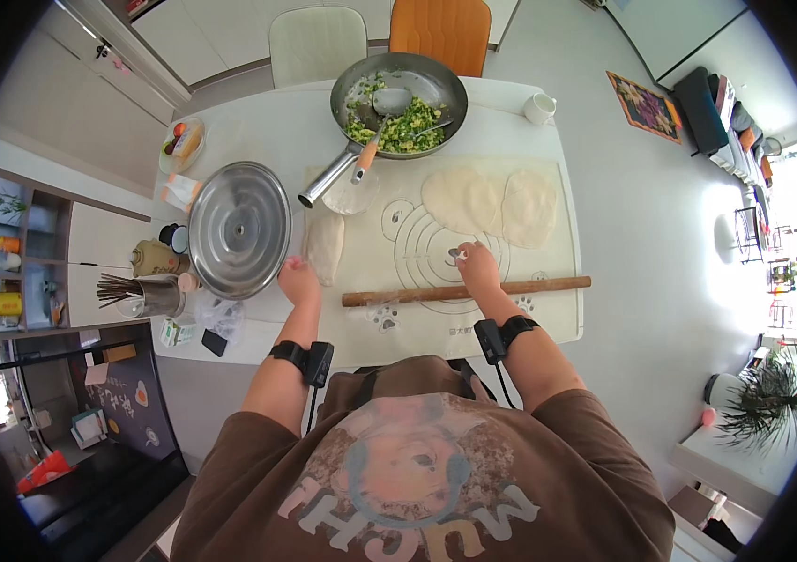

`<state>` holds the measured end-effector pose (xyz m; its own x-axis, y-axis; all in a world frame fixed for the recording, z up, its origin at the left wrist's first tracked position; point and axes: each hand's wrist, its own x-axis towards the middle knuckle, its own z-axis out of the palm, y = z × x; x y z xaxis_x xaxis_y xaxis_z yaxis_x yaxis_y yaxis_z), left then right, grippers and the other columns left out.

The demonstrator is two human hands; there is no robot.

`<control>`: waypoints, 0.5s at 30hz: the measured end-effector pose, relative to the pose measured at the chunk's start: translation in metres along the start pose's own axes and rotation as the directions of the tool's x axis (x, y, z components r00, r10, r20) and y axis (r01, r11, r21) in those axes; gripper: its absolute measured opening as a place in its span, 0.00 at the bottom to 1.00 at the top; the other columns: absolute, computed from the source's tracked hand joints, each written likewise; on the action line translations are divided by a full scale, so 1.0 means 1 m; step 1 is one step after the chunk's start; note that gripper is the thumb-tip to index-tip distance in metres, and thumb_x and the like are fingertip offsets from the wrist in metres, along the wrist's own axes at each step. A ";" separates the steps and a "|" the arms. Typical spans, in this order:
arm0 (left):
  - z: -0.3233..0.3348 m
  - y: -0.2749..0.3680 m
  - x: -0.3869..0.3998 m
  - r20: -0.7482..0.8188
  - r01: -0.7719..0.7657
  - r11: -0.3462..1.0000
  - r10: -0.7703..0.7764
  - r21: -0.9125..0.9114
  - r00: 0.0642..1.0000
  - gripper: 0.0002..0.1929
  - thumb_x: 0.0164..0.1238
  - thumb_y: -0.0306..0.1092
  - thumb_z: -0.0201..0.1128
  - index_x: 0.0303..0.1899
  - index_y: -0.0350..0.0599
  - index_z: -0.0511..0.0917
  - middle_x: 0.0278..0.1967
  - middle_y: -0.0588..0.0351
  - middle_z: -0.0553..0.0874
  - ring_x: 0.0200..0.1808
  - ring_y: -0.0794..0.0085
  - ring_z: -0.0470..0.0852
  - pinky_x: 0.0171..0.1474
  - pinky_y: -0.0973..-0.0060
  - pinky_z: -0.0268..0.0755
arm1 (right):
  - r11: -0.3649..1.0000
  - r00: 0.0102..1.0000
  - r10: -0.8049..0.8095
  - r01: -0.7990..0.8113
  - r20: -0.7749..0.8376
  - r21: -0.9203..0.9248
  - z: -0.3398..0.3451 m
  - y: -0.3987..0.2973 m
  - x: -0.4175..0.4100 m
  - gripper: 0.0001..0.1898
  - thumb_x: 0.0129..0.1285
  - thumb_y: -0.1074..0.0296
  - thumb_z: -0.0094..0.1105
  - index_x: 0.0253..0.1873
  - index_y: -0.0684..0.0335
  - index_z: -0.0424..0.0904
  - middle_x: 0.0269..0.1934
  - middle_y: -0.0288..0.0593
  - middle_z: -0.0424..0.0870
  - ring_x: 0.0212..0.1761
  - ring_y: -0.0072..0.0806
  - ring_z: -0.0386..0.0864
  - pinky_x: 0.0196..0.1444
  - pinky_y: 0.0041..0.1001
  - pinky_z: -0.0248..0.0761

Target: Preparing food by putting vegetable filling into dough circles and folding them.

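Observation:
My left hand (298, 281) is at the right edge of a large round steel lid (240, 230); its fingers are curled, and whether they grip the rim is unclear. My right hand (477, 268) has a small metal spoon-like object (453, 254) at its fingertips, over the printed circles of a pastry mat (433, 334). Just below that hand lies a wooden rolling pin (398, 296). Flat dough sheets (460, 197) (530, 208) rest on the mat's upper right. A long dough piece (325, 247) lies beside my left hand, and another pale round (350, 193) is under the pan handle.
A frying pan (454, 88) with chopped green and yellow filling (412, 119) and a serving spoon (391, 102) stands at the far side. A white cup (539, 108) is right of it. Chopsticks in a steel holder (163, 295), a phone (214, 342) and a fruit plate (166, 165) are at left.

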<state>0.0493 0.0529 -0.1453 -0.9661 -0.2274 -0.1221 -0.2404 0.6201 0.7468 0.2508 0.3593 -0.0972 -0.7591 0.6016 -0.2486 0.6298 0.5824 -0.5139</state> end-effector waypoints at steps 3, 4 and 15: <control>-0.005 0.014 -0.018 0.031 -0.264 0.964 0.263 0.019 0.964 0.08 0.63 0.26 0.62 0.41 0.38 0.83 0.32 0.53 0.85 0.34 0.65 0.84 0.41 0.67 0.76 | 0.983 0.983 -0.154 0.143 -0.096 -0.114 -0.009 0.007 0.018 0.12 0.62 0.74 0.60 0.50 0.62 0.80 0.48 0.48 0.80 0.54 0.46 0.79 0.53 0.41 0.76; -0.007 0.029 -0.029 0.169 -0.240 0.970 0.242 -0.030 0.956 0.07 0.63 0.26 0.61 0.41 0.37 0.83 0.32 0.54 0.85 0.33 0.69 0.83 0.40 0.71 0.76 | 0.983 0.983 -0.157 0.146 -0.095 -0.115 -0.012 0.012 0.024 0.12 0.62 0.74 0.60 0.50 0.62 0.80 0.48 0.48 0.80 0.54 0.46 0.79 0.53 0.41 0.76; 0.036 0.074 -0.104 0.462 0.016 0.974 0.093 -0.226 0.882 0.07 0.67 0.23 0.58 0.41 0.37 0.83 0.29 0.56 0.86 0.29 0.77 0.83 0.36 0.79 0.76 | 0.670 0.803 -0.593 0.533 0.060 -0.516 -0.006 0.041 0.083 0.08 0.54 0.73 0.62 0.40 0.62 0.79 0.43 0.44 0.77 0.49 0.39 0.76 0.50 0.34 0.75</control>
<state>0.1284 0.1499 -0.1011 -0.9181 0.2037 -0.3400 -0.2278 0.4306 0.8733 0.2146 0.4367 -0.1339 -0.9929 0.1050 0.0561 0.1021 0.9934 -0.0531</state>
